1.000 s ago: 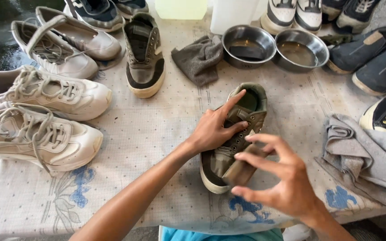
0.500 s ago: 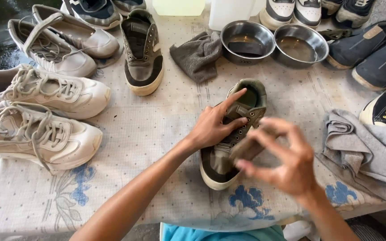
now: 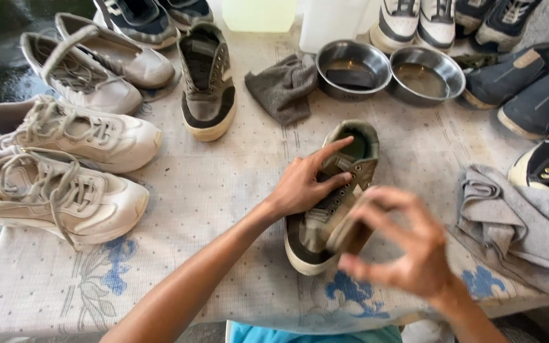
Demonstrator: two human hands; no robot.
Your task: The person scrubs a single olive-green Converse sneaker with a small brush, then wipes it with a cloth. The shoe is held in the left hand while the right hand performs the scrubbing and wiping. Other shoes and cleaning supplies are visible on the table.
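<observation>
An olive-green lace-less sneaker (image 3: 357, 149) lies in the middle of the table with its toe toward me. My left hand (image 3: 306, 181) presses on its upper and grips it, the index finger stretched toward the heel opening. My right hand (image 3: 408, 251), blurred, holds a brown block-shaped brush (image 3: 349, 230) against the shoe's side near the toe.
Its matching olive sneaker (image 3: 206, 82) stands at the back. Several pale sneakers (image 3: 65, 133) line the left side, dark shoes (image 3: 528, 89) the right. Two steel bowls (image 3: 389, 70), a grey rag (image 3: 285, 86) and a folded grey cloth (image 3: 509, 222) lie on the patterned tablecloth (image 3: 211, 190).
My right hand has swept the brush back and forth along the shoe's side, now down near the toe. My left hand has stayed on the shoe.
</observation>
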